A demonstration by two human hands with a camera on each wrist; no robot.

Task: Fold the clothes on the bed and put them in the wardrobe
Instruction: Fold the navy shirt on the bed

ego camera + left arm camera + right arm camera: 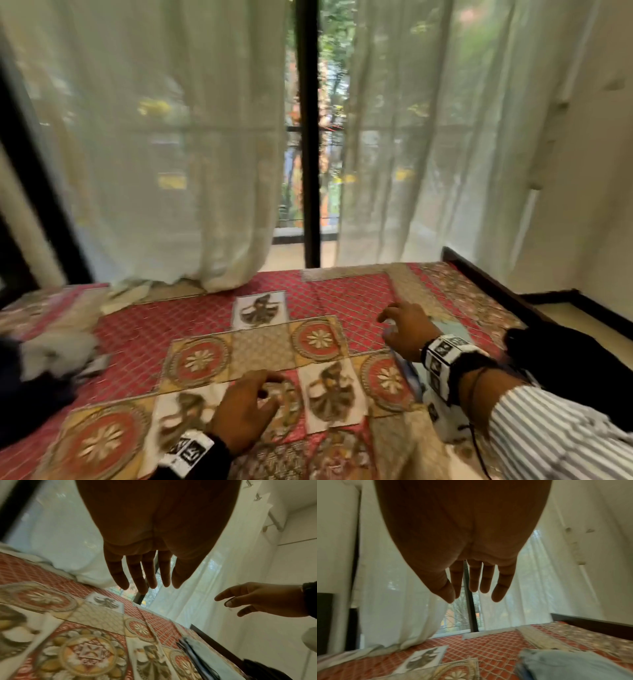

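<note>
dark and white clothes heap (41,363) at far left of the bedspread (212,315), my left hand (245,407) lower centre, fingers loose and empty, my right hand (407,329) spread empty over folded pale-blue clothes (570,665) right

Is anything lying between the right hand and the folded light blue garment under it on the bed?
Nothing visible does. The right hand hovers open, fingers spread, directly above the light blue garment, which lies on the patterned bedspread with only air between them. The left hand is off to the side, over the bedspread.
</note>
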